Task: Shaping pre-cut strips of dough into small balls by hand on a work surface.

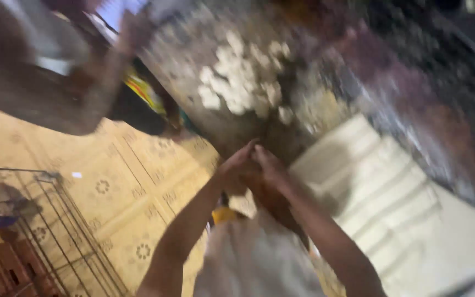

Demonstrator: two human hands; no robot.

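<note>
Probably a home kitchen, patterned yellow floor tiles, wire rack, speckled stone counter, blurred

Both forearms raised, left hand and right hand pressed together — fingertips touching, blurred

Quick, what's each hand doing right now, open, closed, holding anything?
Left hand: touching the right, grip too blurred to tell.
Right hand: pressed against the left, cannot tell either.

Yellow floor tiles bear rosette patterns; white lumps on grey slab.
</note>
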